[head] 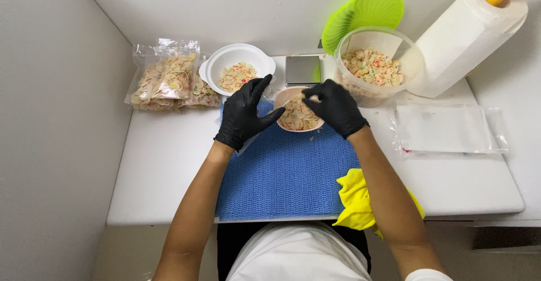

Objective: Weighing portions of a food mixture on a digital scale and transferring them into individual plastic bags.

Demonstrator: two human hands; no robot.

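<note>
A small tan bowl (pixel 297 119) full of pale, colour-flecked chips sits at the far edge of a blue mesh mat (pixel 287 171). My left hand (pixel 246 114), in a black glove, rests open beside the bowl's left rim, thumb against it. My right hand (pixel 335 106), also in a black glove, hovers over the bowl's right side with fingertips pinched together above the chips; whether it holds a chip is too small to tell. Behind the bowl stands a small grey scale (pixel 302 69).
A white bowl (pixel 214 67) of chips and sealed clear bags of chips (pixel 167 79) lie at back left. A clear tub (pixel 345 87) of chips, green lid (pixel 363 12) and paper towel roll (pixel 465 36) stand at back right. Empty clear bags (pixel 448 129) lie right; a yellow cloth (pixel 355 199) sits near the front.
</note>
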